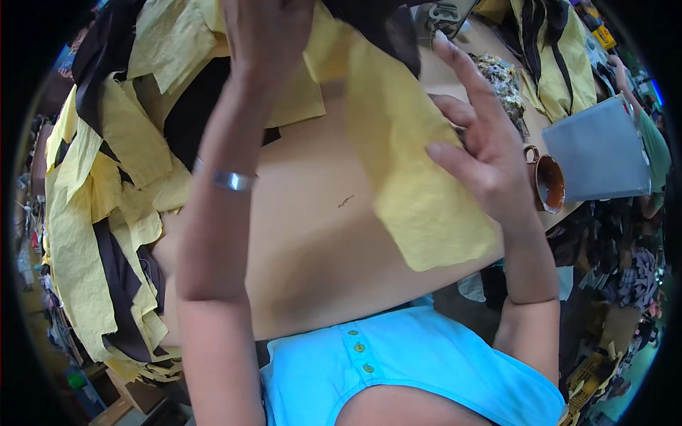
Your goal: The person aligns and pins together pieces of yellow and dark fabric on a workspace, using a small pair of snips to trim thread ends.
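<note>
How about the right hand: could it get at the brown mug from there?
Probably yes: the right hand is open near the brown mug, and nothing seems to stand between them, though yellow cloth hangs close by its fingers.

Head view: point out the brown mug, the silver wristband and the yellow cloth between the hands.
Brown mug point(554, 182): head view, on its inner wall.
Silver wristband point(234, 181): head view, on its outer face.
Yellow cloth point(415, 167): head view, mid-panel.
</note>
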Motion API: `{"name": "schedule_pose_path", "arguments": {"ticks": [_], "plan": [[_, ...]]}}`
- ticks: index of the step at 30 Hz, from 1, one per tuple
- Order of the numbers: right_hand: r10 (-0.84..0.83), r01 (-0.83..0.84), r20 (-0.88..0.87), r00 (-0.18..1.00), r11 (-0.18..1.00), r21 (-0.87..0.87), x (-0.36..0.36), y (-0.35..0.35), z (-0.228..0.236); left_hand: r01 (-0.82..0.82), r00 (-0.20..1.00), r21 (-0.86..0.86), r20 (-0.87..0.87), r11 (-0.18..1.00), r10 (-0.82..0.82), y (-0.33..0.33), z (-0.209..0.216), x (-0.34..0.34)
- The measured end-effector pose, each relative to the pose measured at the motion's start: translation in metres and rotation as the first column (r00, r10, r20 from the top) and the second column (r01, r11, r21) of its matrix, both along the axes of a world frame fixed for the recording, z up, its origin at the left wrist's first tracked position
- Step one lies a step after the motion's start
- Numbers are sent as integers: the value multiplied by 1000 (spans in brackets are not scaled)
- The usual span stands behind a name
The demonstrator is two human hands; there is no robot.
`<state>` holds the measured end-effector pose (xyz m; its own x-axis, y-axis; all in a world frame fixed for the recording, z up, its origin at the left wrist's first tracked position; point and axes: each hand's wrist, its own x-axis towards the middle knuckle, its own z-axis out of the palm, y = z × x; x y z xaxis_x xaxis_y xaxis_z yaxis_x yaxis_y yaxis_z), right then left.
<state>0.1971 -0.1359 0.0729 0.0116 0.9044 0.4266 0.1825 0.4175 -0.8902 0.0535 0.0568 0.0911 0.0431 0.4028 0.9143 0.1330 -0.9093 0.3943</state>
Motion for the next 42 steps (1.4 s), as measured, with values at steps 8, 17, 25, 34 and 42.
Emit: {"name": "schedule_pose_path", "arguments": {"ticks": [8,17,25,34,42], "plan": [[-54,-170,-611,790,938,-302,-53,-1,-50,74,507,682,-654,727,562,31,8,11],[32,-254,-513,858,894,-369,-37,-21,-63,-187,636,-709,-615,680,-466,-78,-71,-78],[79,-276,-492,867,898,-343,-52,-20,-55,454,816,-890,400,36,-417,-108,-81,-56],[-62,141,224,973,923,-358,3,60,-70,200,814,-978,132,59,-565,-115,-89,-78],[-68,251,416,907,880,-403,14,71,-73,-486,63,-125,-992,865,-108,-126,-49,-69]]}}
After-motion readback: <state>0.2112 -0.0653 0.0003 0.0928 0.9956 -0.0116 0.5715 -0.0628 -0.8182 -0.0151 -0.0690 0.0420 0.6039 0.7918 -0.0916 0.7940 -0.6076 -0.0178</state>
